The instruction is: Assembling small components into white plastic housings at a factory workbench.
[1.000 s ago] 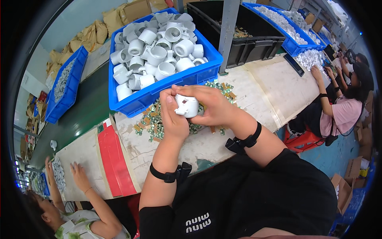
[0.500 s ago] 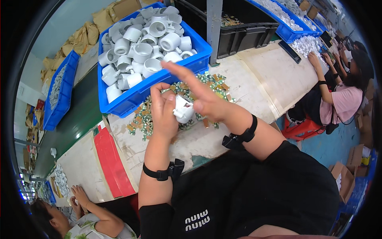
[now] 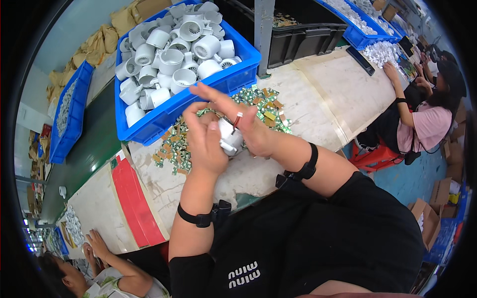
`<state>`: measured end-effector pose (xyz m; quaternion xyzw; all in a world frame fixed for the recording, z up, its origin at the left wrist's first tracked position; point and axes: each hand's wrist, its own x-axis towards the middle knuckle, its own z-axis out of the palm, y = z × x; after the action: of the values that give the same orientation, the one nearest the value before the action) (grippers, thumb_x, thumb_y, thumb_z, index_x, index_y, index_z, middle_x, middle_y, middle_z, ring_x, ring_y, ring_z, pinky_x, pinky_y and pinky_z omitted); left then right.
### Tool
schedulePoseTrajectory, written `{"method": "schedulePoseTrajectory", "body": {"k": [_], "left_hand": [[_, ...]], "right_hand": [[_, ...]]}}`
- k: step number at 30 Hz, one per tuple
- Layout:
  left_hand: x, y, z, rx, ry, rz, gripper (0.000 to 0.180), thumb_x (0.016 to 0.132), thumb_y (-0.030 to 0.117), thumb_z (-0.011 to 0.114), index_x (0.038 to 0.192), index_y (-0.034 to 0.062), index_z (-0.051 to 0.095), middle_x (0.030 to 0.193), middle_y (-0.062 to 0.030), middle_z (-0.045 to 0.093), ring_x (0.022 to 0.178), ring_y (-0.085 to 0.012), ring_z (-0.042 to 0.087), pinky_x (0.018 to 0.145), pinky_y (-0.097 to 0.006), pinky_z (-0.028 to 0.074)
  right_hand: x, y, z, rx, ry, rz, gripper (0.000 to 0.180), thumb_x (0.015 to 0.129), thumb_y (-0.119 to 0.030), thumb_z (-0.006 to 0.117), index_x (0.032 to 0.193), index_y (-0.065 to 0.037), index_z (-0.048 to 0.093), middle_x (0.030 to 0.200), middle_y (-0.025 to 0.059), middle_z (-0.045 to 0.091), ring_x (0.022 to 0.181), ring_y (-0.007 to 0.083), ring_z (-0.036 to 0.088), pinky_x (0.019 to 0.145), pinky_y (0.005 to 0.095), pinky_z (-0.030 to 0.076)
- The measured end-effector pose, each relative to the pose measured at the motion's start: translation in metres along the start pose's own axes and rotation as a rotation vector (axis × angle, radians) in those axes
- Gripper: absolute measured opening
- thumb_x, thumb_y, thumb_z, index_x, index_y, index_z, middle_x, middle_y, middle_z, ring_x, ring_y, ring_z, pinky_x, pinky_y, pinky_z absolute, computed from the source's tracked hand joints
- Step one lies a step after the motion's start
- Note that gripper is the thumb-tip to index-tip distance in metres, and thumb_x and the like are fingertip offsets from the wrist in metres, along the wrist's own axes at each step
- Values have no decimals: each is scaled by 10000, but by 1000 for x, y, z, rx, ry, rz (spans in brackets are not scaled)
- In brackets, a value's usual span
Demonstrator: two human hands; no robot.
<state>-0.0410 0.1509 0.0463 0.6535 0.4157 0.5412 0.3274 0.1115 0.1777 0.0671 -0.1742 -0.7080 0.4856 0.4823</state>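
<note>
My left hand (image 3: 202, 144) grips a small white plastic housing (image 3: 228, 135) between thumb and fingers, above the table. A short dark-red lead with a small white connector (image 3: 239, 115) sticks up out of it. My right hand (image 3: 252, 130) is open, its fingers stretched out to the upper left, and lies close against the housing's right side. Whether its palm touches the housing, I cannot tell. Beneath and beyond both hands spreads a heap of small green and brown circuit boards (image 3: 271, 107).
Behind the heap stands a blue bin (image 3: 166, 118) full of white vented housings (image 3: 171, 62). A grey post (image 3: 264, 37) and a black crate (image 3: 308, 47) are to its right. A green conveyor belt (image 3: 94, 151) runs at left. Co-workers sit at the right (image 3: 422, 119) and lower left (image 3: 124, 275).
My right hand has come down and closer to the housing, which has turned a little in my left hand. The lead and connector now stand out between my hands.
</note>
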Motion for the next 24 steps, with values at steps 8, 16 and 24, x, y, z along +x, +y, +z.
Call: {"method": "schedulePoseTrajectory", "body": {"k": [8, 16, 24], "left_hand": [[13, -18, -20, -295, 242, -202, 369, 1115, 280, 382, 1236, 3, 595, 1089, -106, 678, 972, -186, 657, 863, -310, 533], [19, 2, -19, -554, 236, 165, 358, 1139, 191, 423, 977, -41, 642, 828, -109, 644, 762, -244, 681, 800, -388, 561], [26, -11, -29, -767, 497, -135, 324, 1120, 185, 473, 938, -43, 613, 729, -110, 606, 653, -259, 662, 678, -399, 580]], "right_hand": [[10, -10, -16, -616, -22, -309, 705, 728, -271, 956, 1294, -13, 623, 1172, 167, 666, 1088, 325, 676, 937, 393, 553], [4, -10, -22, -266, -64, 243, 650, 767, -202, 928, 1277, 1, 579, 1067, 141, 758, 921, 241, 743, 858, 332, 591], [-2, -7, -23, -972, -520, 415, 213, 828, -233, 825, 946, -64, 769, 893, 134, 753, 849, 304, 733, 746, 424, 573]]}}
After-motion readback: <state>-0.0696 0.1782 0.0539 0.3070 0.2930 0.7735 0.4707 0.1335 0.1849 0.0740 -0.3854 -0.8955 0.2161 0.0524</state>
